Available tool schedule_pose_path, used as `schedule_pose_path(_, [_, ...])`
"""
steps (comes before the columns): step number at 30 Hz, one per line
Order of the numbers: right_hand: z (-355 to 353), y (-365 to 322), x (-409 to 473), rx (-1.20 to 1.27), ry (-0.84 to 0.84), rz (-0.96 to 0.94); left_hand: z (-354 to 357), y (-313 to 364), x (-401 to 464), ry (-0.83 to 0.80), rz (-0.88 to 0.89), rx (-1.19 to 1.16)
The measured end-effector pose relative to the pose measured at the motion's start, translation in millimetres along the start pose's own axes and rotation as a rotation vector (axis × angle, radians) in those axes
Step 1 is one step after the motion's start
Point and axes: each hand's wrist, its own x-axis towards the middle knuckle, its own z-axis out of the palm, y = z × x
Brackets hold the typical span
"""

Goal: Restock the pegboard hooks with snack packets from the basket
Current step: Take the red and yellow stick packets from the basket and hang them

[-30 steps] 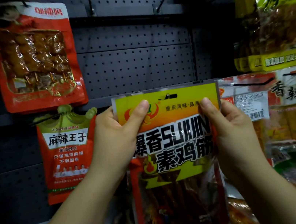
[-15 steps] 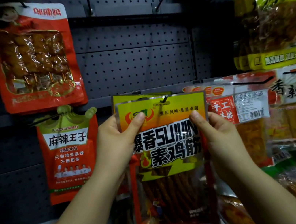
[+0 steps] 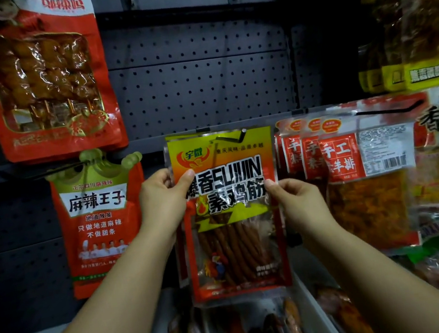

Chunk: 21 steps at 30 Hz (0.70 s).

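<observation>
Packet (image 3: 229, 213), pinched at both edges by left hand (image 3: 161, 203) and right hand (image 3: 301, 205) fingers, has moved onto hook (image 3: 229, 137); hanging appears nearly complete.

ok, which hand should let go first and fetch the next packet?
Right hand: it only pinches the yellow packet low on its edge. Left hand has the higher grip near the hook, likely steadier.

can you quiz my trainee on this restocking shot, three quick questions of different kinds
1. True or false: the yellow-topped packet is gripped by one hand only.
2. Which packet hangs directly left of it? A) crown-topped red packet B) a blue tin
3. Fill in: the black hook passes through the packet's ____ edge.

Key: 1 false, the left hand and right hand both pinch it; 2 A; 3 top.
</observation>
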Motion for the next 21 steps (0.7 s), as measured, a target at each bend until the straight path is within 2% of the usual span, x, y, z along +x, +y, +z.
schedule_pose_path(8, [17,10,34,-0.068,0.068,0.017,14,-12,19,0.117,-0.055,0.106])
schedule_pose_path(13, [9,41,16,-0.117,0.002,-0.02,2,-32,-16,0.122,0.098,0.287])
schedule_pose_path(16, [6,66,3,-0.122,-0.13,0.004,-5,-55,-41,0.067,0.116,0.382])
schedule_pose_path(21, [14,87,-4,-0.001,-0.273,0.017,-4,-76,-60,-0.15,-0.114,0.132])
